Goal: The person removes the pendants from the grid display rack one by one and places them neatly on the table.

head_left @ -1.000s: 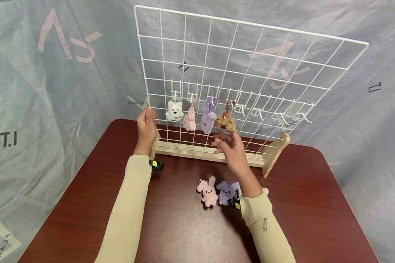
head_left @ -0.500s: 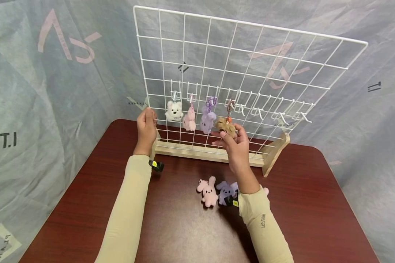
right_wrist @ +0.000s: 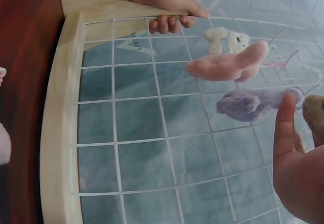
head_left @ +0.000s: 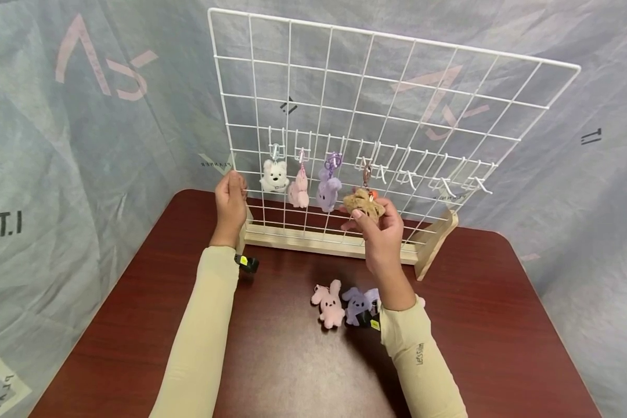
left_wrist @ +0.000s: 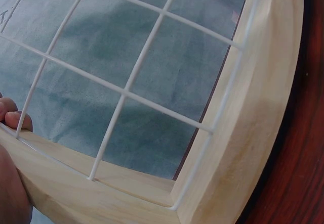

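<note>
My left hand (head_left: 231, 200) grips the left wooden post of a white wire grid rack (head_left: 331, 233); in the left wrist view, fingers and thumb lie on opposite sides of the wood (left_wrist: 91, 193). A brown plush keychain (head_left: 363, 203) hangs by its brown strap from a hook on the grid. My right hand (head_left: 385, 241) pinches this plush from below right, thumb in front. Left of it hang a purple plush (head_left: 328, 191), a pink plush (head_left: 299, 193) and a white bear plush (head_left: 275, 176), each on its own hook.
Several bare white hooks (head_left: 441, 183) continue along the grid to the right. On the dark red table (head_left: 271, 348) lie a pink bunny plush (head_left: 331, 310) and a purple bunny plush (head_left: 356, 305), with more partly hidden by the right sleeve. Grey cloth (head_left: 110, 133) surrounds the table.
My right hand has moved slightly right and now pinches the brown plush, which has turned and hangs lower, its strap straighter. My left hand keeps its grip on the post.
</note>
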The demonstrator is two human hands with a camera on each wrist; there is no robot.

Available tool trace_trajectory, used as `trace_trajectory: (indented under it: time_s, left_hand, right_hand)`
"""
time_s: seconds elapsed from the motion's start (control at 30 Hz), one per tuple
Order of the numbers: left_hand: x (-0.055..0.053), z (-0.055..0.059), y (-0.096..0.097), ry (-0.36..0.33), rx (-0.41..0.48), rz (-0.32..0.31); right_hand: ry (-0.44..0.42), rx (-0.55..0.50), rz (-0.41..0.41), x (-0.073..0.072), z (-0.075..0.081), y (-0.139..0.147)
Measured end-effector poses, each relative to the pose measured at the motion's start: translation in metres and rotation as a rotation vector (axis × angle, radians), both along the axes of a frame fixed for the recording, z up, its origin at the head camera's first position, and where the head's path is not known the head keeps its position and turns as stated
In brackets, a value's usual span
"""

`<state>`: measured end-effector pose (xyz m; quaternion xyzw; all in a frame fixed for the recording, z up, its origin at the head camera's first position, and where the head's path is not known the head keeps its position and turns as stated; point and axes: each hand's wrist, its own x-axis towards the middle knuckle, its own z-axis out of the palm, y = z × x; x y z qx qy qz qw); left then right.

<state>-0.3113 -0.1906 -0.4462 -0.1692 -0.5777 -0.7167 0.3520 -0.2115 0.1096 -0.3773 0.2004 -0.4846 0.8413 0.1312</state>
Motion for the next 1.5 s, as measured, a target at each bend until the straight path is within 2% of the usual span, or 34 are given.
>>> trace_trajectory:
  time_s: [0.17,0.4,0.63,0.73,0.87,1.0,1.3,1.5]
  left_hand:
    - [0.000,0.001,0.001,0.004,-0.001,-0.005]
    - [0.001,0.003,0.002,0.005,-0.022,0.005]
    - [0.001,0.002,0.001,0.006,-0.016,0.009]
    - [0.000,0.002,0.001,0.005,-0.014,0.008]
    - [0.001,0.002,0.001,0.002,-0.005,0.005]
    - [0.001,0.001,0.001,0.000,-0.010,0.012]
    - [-0.001,0.001,0.000,0.023,-0.020,0.017]
    - [-0.001,0.000,-0.001,0.016,-0.020,0.019]
  right_hand:
    - [0.064,-0.028,-0.007,0.002,0.008,-0.001]
    - [0.148,-0.077,0.023,0.005,0.016,-0.004]
    - [0.199,-0.030,-0.015,0.012,0.021,-0.003]
    - [0.211,-0.010,-0.007,0.015,0.021,-0.003]
    - [0.202,0.006,0.044,0.018,0.020,-0.003]
    - [0.173,0.063,0.069,0.021,0.017,-0.004]
    - [0.115,0.335,-0.051,0.024,0.010,-0.003]
    - [0.023,0.383,-0.014,0.026,0.006,-0.003]
